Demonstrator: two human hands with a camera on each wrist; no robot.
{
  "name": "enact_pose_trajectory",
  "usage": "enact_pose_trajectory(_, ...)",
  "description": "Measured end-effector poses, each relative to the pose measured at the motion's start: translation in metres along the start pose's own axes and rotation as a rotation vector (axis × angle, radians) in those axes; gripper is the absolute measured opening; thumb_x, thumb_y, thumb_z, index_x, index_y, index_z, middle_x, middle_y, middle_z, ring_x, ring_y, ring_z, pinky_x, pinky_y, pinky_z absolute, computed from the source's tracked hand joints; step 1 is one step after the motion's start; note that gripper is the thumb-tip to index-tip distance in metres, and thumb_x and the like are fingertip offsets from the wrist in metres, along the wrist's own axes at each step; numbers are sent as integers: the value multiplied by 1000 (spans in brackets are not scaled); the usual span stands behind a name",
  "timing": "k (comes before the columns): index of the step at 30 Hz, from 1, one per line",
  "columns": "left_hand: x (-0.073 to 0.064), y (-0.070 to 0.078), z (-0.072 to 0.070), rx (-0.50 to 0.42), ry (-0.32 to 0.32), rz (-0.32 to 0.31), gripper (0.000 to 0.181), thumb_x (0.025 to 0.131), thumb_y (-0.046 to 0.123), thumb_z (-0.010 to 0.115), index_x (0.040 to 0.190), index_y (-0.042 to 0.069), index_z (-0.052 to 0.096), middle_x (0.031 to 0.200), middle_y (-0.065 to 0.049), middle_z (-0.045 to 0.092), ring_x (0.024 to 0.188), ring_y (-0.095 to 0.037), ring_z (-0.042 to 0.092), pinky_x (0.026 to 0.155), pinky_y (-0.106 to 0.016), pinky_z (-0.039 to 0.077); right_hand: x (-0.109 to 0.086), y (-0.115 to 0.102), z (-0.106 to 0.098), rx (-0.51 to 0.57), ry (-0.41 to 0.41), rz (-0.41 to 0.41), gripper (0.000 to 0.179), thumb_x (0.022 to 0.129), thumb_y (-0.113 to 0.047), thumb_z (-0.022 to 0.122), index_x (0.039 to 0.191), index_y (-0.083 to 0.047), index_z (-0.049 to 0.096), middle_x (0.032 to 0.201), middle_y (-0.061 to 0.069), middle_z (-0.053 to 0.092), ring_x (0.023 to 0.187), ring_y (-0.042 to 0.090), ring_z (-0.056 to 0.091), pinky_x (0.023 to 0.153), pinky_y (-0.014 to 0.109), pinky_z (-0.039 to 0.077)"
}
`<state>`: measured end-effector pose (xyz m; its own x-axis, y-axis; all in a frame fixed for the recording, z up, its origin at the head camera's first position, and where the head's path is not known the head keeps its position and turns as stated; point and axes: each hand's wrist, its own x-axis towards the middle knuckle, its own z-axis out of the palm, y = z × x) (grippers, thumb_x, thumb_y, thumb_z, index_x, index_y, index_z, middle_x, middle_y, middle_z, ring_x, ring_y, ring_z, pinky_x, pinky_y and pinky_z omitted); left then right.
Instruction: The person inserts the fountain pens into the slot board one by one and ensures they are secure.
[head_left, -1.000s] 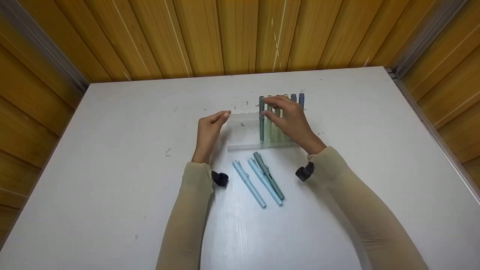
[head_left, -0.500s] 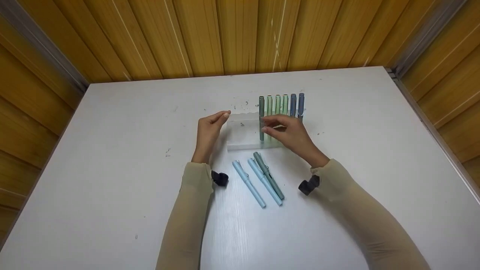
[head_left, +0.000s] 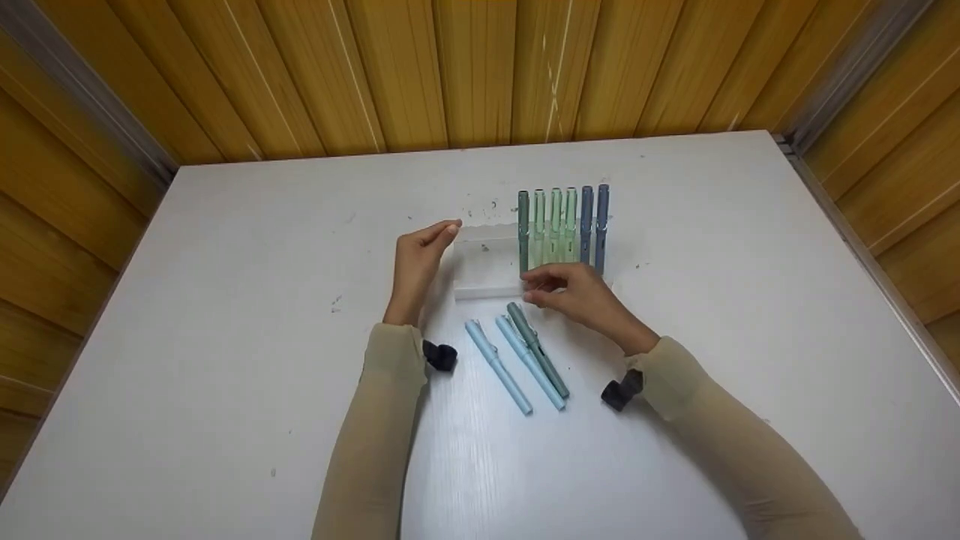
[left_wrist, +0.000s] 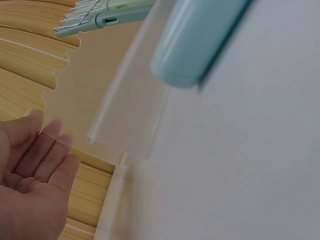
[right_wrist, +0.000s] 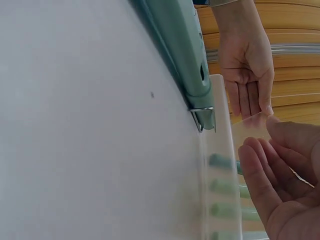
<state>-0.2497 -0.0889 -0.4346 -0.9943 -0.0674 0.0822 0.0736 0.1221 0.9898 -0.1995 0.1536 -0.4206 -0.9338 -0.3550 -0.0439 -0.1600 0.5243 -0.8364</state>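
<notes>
A clear acrylic pen stand (head_left: 486,259) holds upright pens on its right part: one dark green pen (head_left: 523,214), three light green pens (head_left: 556,217) and two dark blue pens (head_left: 586,225). My left hand (head_left: 418,264) pinches the stand's upper left edge between thumb and fingers; in the left wrist view, fingers show through the clear panel (left_wrist: 95,75). Just in front of the stand's base, my right hand (head_left: 574,296) has loosely bent fingers and holds nothing. Below it lie a dark green pen (head_left: 541,352) and two light blue pens (head_left: 498,367).
The white table (head_left: 225,337) carries small dark marks. Yellow wood-patterned panels (head_left: 480,75) rise behind its far edge and along the sides. A black wrist camera (head_left: 621,390) sits at the right cuff, another black camera (head_left: 441,358) at the left.
My right hand has come down from the caps of the upright pens to the stand's front base, uncovering the row. The left hand and the loose pens have stayed put.
</notes>
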Motion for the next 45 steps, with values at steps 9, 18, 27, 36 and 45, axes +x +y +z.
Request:
enact_pose_trajectory(9,-3,9,-1,-22,-7,-51,29,93,24,64,114,4,70,121,-9,67,124,-22,57,108,-35,42,0,6,2,-34,-120,76,37,86,-17,72,121,-6,66,105,10,70,91,19,62,73,25,51)
enact_pose_trajectory(18,-14,30,-1,10,-11,-61,28,95,18,62,116,0,68,124,-12,65,125,-24,56,109,-36,41,2,5,5,-55,-196,108,43,84,-15,74,125,-3,63,100,9,69,86,16,60,71,24,50)
enact_pose_trajectory(27,0,2,2,-15,14,-52,27,92,26,66,112,8,72,120,-6,69,122,-17,59,107,-33,43,3,1,8,-91,-222,97,44,82,-17,75,121,1,64,92,8,67,78,12,57,67,21,47)
enact_pose_trajectory(36,-8,20,0,-6,14,-55,26,93,20,64,112,4,71,120,-10,68,122,-21,58,107,-34,43,7,-5,13,-94,-254,113,45,81,-16,77,121,0,64,85,6,66,69,9,58,64,22,49)
enact_pose_trajectory(45,-18,35,0,14,1,-53,27,95,15,62,115,-2,68,123,-14,66,124,-24,57,107,-35,43,6,-5,16,-107,-261,73,45,82,-19,77,122,-2,65,82,5,65,69,10,56,63,22,47)
